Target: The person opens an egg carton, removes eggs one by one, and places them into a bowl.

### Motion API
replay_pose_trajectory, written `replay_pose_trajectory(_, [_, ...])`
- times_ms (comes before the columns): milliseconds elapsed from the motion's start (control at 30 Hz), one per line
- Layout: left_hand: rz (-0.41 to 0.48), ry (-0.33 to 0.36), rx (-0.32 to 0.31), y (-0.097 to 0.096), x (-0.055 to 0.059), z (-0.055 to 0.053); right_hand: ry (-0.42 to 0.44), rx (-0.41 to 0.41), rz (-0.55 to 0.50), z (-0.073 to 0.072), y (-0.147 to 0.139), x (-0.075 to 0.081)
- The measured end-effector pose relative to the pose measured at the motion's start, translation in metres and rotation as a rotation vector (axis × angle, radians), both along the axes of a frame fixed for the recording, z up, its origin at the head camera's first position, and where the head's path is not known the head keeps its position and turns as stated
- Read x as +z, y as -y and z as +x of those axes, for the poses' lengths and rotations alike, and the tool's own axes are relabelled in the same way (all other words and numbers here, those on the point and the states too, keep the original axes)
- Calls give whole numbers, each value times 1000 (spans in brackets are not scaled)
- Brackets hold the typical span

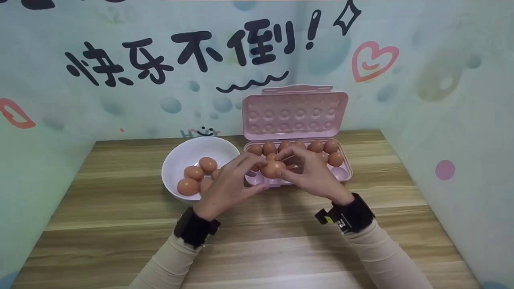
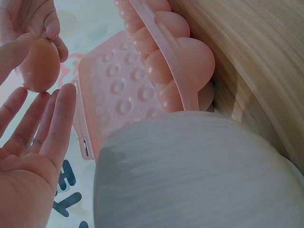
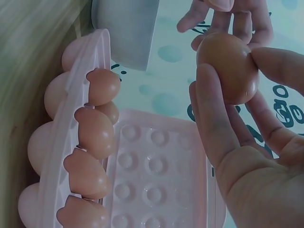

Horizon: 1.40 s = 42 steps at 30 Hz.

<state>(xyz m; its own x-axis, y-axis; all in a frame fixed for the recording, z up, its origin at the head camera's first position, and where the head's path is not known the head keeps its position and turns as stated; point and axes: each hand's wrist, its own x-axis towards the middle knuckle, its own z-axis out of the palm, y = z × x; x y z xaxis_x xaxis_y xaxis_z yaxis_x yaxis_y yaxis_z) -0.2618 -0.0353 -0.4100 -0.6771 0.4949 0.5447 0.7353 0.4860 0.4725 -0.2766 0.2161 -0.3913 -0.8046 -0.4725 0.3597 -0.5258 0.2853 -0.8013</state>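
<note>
Above the front row of a pink egg carton [image 1: 347, 170], my right hand [image 1: 315, 174] pinches a brown egg [image 1: 271, 170] between thumb and fingers. In the right wrist view, the same egg [image 3: 230, 71] shows smooth and whole. My left hand [image 1: 229, 181] is on the egg's other side, its fingers spread and mostly straight. In the left wrist view, the fingertips of that hand [image 2: 35, 161] come right up to the egg's end. The carton's lid [image 1: 295, 114] stands raised at the back. Brown eggs [image 1: 331, 145] fill much of its rear, partly hidden behind my hands.
Left of the carton stands a white bowl [image 1: 170, 166] with several brown eggs [image 1: 188, 186], partly covered by my left hand. Both rest on a wood-grain table [image 1: 257, 249]. A printed backdrop [image 1: 140, 108] rises behind, with side walls left and right.
</note>
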Motion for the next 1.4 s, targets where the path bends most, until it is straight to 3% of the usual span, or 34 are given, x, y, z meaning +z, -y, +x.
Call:
replay_pose_trajectory(233, [32,-66,-34,-3,-1,1,71,59,-13,7,8,0])
replay_pose_trajectory(467, [65,-81,-46,-4,-3,1,137,82,-43,10,9,0])
replay_pose_trajectory(867, [-12,-62,37,8,7,0,4,23,-7,5,-1,7])
replay_pose_trajectory(1067, [-17,-35,94,25,17,1,-27,-28,0,2,-6,9])
replay_pose_trajectory(1267, [-44,-80,91,46,26,-4,-65,-43,-1,-1,-9,9])
replay_pose_trajectory(1400, [-81,-66,117,62,32,-8,-77,-56,18,-1,-11,8])
